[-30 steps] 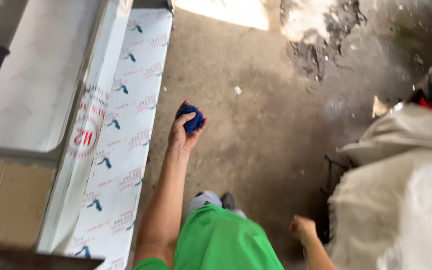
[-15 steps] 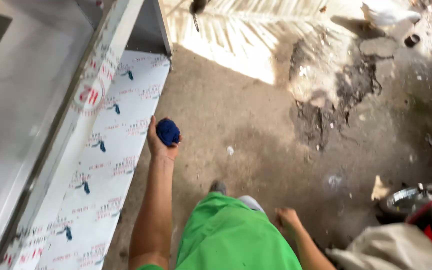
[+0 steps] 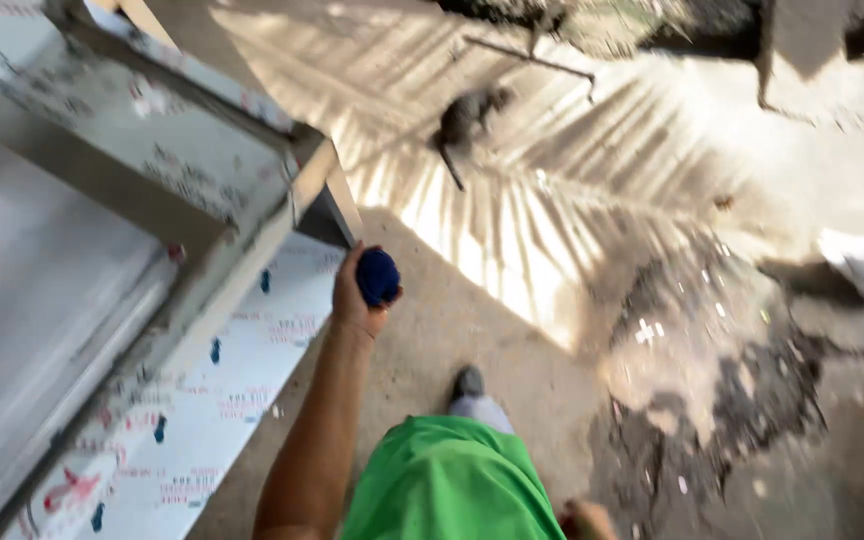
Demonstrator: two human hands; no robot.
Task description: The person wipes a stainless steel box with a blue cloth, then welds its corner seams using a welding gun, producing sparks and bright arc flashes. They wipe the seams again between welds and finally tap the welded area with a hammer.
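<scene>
Head view: left hand [image 3: 360, 296] held out at about 11 o'clock from the body, fingers wrapped round a small dark blue ball-like thing [image 3: 378, 276], beside the corner of a film-wrapped metal cabinet [image 3: 202, 180]. Blurred, but it looks soft, maybe wadded cloth or foam; judged light, squashy, not fragile, easy to cup whole in the palm. Right hand [image 3: 584, 520] is at the bottom edge, 6 o'clock, mostly cut off; can't tell its state. Concrete floor [image 3: 512, 300] below.
</scene>
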